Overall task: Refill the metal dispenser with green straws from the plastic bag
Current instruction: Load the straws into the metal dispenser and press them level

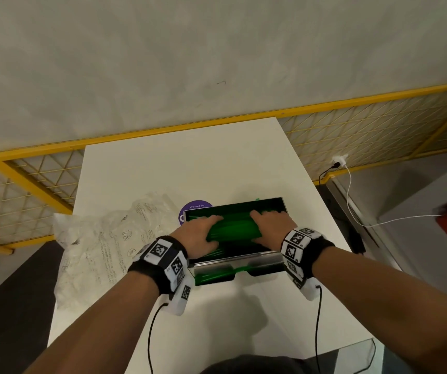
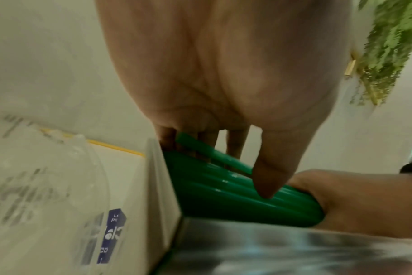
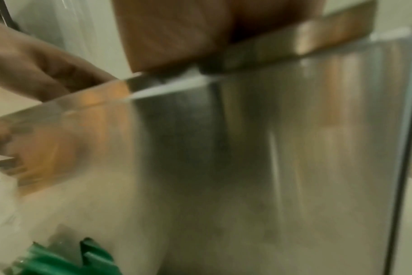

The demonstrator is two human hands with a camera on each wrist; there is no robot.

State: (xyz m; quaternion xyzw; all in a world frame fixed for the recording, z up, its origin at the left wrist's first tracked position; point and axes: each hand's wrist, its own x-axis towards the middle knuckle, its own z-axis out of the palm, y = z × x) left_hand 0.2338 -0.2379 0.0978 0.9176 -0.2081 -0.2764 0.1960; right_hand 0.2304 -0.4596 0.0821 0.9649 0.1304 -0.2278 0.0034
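Note:
A thick bundle of green straws (image 1: 232, 230) lies lengthwise in the open top of the metal dispenser (image 1: 233, 259). My left hand (image 1: 203, 233) grips the bundle's left end and my right hand (image 1: 268, 228) grips its right end, fingers over the top and thumbs underneath. In the left wrist view my left hand (image 2: 235, 148) curls round the green straws (image 2: 223, 189) just inside the dispenser's wall (image 2: 158, 186), with my right hand (image 2: 365, 201) opposite. More straws (image 1: 217, 276) lie in the front tray. The crumpled plastic bag (image 1: 103, 244) lies left of the dispenser.
The dispenser stands on a white table (image 1: 190, 163), partly over a purple round sticker (image 1: 192, 207). A yellow mesh railing (image 1: 352, 130) runs behind the table. A white cable (image 1: 352, 201) hangs to the right. The right wrist view shows mostly the dispenser's shiny front (image 3: 270, 148).

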